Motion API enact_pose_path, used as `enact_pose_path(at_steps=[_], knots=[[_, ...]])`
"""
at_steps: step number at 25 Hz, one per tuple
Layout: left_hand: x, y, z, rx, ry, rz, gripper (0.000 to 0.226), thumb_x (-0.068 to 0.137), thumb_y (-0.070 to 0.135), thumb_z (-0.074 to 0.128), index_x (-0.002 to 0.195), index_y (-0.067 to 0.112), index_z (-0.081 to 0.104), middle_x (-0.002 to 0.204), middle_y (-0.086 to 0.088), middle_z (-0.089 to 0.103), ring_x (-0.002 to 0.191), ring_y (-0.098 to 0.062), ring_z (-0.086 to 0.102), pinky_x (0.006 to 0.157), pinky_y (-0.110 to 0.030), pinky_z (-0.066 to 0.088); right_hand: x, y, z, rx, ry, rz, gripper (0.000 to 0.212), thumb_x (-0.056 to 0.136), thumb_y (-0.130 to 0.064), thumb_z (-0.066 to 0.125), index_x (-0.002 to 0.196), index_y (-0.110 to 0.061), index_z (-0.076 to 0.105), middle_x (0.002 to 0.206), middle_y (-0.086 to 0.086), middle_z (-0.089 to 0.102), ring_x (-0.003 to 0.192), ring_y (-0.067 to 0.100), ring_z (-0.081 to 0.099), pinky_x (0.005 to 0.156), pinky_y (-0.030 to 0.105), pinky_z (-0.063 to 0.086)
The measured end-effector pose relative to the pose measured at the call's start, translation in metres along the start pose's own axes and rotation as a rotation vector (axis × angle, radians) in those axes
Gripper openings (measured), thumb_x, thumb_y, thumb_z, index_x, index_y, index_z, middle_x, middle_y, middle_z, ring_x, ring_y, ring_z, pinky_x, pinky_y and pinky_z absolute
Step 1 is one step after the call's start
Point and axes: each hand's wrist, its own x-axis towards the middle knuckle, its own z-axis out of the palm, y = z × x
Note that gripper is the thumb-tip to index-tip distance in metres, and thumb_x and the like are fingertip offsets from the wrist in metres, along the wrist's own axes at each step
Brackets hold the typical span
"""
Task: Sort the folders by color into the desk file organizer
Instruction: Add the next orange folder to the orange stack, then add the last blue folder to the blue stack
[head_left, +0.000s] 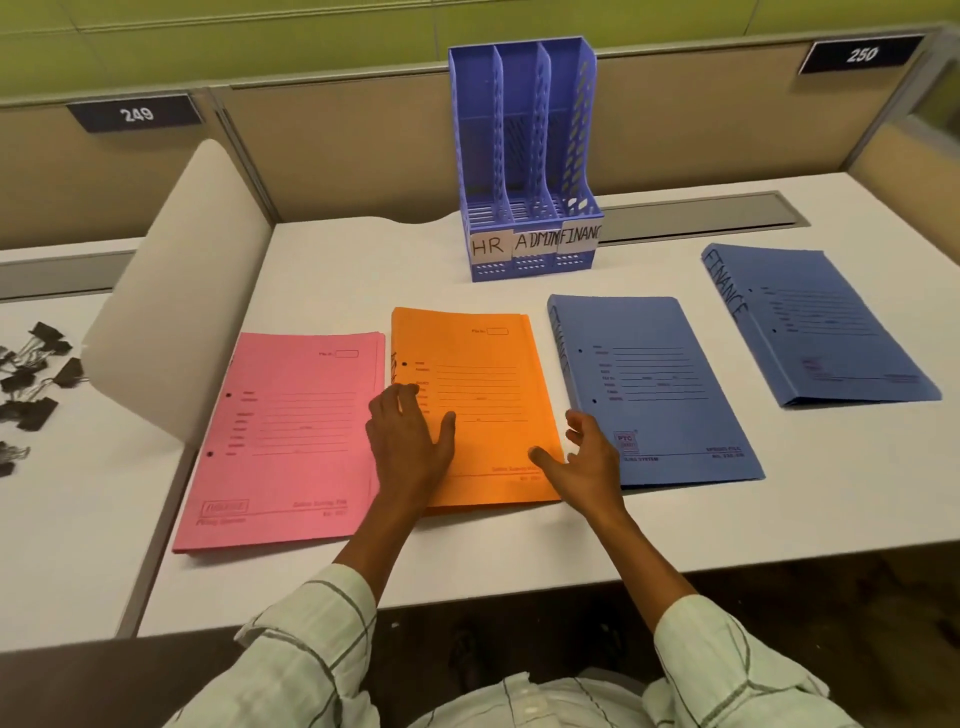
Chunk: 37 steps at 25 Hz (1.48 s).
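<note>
— White desk (363, 260) first: what lies on it?

— At the back stands the blue file organizer (524, 156), three slots labelled HR, ADMIN and FINANCE, all bare. In front, flat in a row: a pink folder (291, 441), an orange folder (478, 395), a blue folder (654, 389), and a second blue folder (815, 327) off to the right, marked FINANCE.

— And the hands?

— The left hand (410, 436) lies flat on the orange folder's left edge, fingers (400, 400) spread and pressing, gripping nothing. The right hand (587, 457) hovers at its lower right corner, fingers loosely opened, thumb over the orange cover, the rest above the gap toward the nearer blue folder.

— Anything smaller?

— Black binder clips (36, 374) scattered on the neighbouring desk, left.
</note>
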Motion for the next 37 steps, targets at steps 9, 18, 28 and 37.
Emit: enact_pose_path(at_steps=[9,18,28,37], knots=[[-0.012,0.14,0.078,-0.197,-0.223,0.219,0.061,0.088,0.044,0.063,0.134,0.008,0.043,0.135,-0.012,0.048,0.122,-0.027,0.046,0.096,-0.038,0.044,0.057,0.066,-0.154,0.847,0.471,0.458,0.044,0.081,-0.013,0.079,0.12,-0.014,0.06,0.122,0.013,0.066,0.103,0.028,0.066,0.08,0.034,0.058],[-0.038,0.272,0.159,-0.246,-0.549,0.378,0.058,0.089,0.034,0.064,0.137,0.015,0.038,0.139,-0.006,0.047,0.123,-0.024,0.051,0.099,-0.036,0.048,0.121,0.114,-0.261,0.854,0.507,0.599,0.045,0.086,-0.028,0.075,0.122,-0.007,0.056,0.124,0.013,0.062,0.1,0.026,0.063,0.08,0.034,0.057],[-0.019,0.314,0.196,-0.397,-0.562,0.154,0.055,0.084,0.039,0.072,0.127,0.015,0.048,0.113,-0.002,0.06,0.098,-0.017,0.061,0.076,-0.025,0.05,0.168,0.108,-0.269,0.871,0.426,0.643,0.037,0.088,-0.009,0.069,0.121,-0.008,0.054,0.089,0.009,0.057,0.06,0.013,0.046,0.055,0.023,0.043],[0.017,0.329,0.187,-1.104,-0.497,-0.495,0.056,0.079,0.023,0.08,0.121,0.016,0.043,0.119,-0.009,0.062,0.099,-0.025,0.068,0.074,-0.034,0.06,0.058,0.085,-0.212,0.927,0.093,0.454,0.019,0.089,-0.012,0.071,0.107,-0.018,0.067,0.078,-0.001,0.067,0.066,0.01,0.052,0.053,0.021,0.043]])
